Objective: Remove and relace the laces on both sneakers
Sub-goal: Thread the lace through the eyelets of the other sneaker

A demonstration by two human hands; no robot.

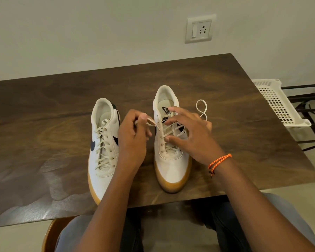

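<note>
While both sneakers stand toes toward the person, the work sits at the right one.
Surface [225, 99]: dark wood; carries both sneakers side by side, slightly apart.
Basket [278, 104]: white plastic, off the surface's right edge, well apart from the shoes.
Left sneaker [103, 148]: laced to the top, untouched.
Right sneaker [171, 160]: laced along the lower eyelets; top rows look loose.
Right hand [191, 135]: fingers spread and lightly bent over the right sneaker's tongue, fingertips on the crossings; whether it pinches a strand I cannot tell.
Left hand [133, 137]: curled, pinching one lace end between the two shoes and drawing it taut from an upper left eyelet.
Lace [165, 132]: its other end [202, 109] lies looped on the surface just right of the shoe.
Risk: likely a hard pull from the left hand drags the sneaker sideways if the right hand lifts; the loose loop could snag or knot as it feeds through an eyelet.
</note>
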